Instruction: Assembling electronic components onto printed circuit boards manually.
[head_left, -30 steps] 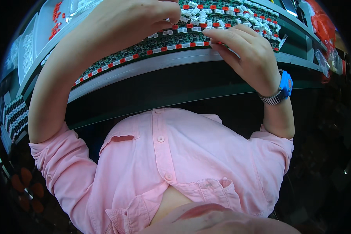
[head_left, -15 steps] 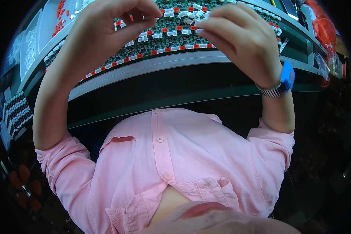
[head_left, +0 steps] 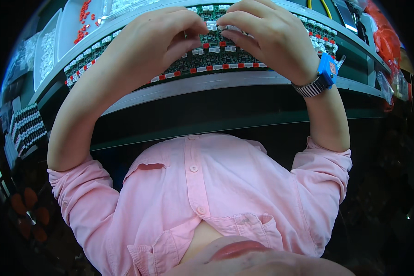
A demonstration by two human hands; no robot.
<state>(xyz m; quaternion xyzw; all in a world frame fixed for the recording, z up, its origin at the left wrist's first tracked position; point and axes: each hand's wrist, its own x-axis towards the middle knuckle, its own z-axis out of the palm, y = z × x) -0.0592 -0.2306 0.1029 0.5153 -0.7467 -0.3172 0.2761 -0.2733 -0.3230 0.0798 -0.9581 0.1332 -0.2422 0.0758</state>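
Note:
Rows of green circuit boards [head_left: 230,58] lie side by side, with red and white connectors along their edges. Over them is my left hand [head_left: 170,37], its fingers curled toward the thumb; what they pinch, if anything, is hidden. Facing it from the right, my right hand [head_left: 274,39] has thumb and forefinger closed around a small white connector [head_left: 221,28], partly covered by the fingertips. A white connector [head_left: 211,25] sits on a board between the two hands. On my right wrist is a striped band with a blue box [head_left: 327,70].
A metal rail [head_left: 202,83] edges the bench in front of me. At far left stand a tray of red parts [head_left: 83,20], a bin of white parts [head_left: 47,53] and stacked boards [head_left: 27,129]. A red plastic bag [head_left: 385,41] hangs at right, beyond a dark flat device [head_left: 346,17].
My left hand has moved right, closer to the right hand, and its fingers have drawn in. My right hand has moved slightly left. The loose white connector pile is now out of sight.

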